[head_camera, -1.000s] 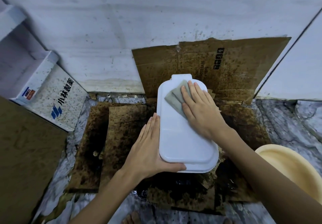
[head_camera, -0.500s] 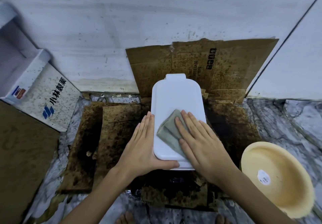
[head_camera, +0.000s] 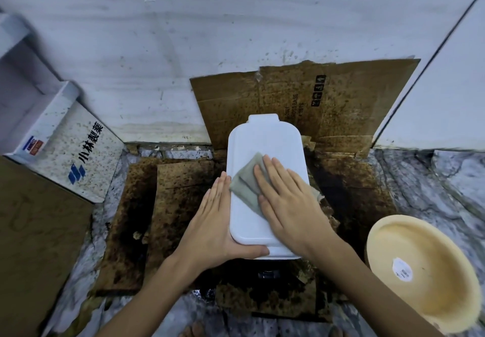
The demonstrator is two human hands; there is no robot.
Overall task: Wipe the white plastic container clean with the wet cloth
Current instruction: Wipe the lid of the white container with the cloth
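A white plastic container (head_camera: 265,139) with its lid on lies lengthwise on stained cardboard in the middle of the head view. A folded grey-green cloth (head_camera: 246,181) lies on the lid's left middle. My right hand (head_camera: 286,200) presses flat on the cloth with straight fingers, covering its right part. My left hand (head_camera: 214,221) rests against the container's left side with fingers straight, and its thumb runs along the near end.
Stained cardboard sheets (head_camera: 178,205) cover the marble floor, and another sheet (head_camera: 341,100) leans on the wall behind. A cream plastic basin (head_camera: 420,271) sits at the right. A white printed box (head_camera: 78,158) and a brown board (head_camera: 31,231) stand at the left.
My right hand slid the cloth from the lid's far end toward me, then slightly back up the lid. The left hand kept bracing the container.
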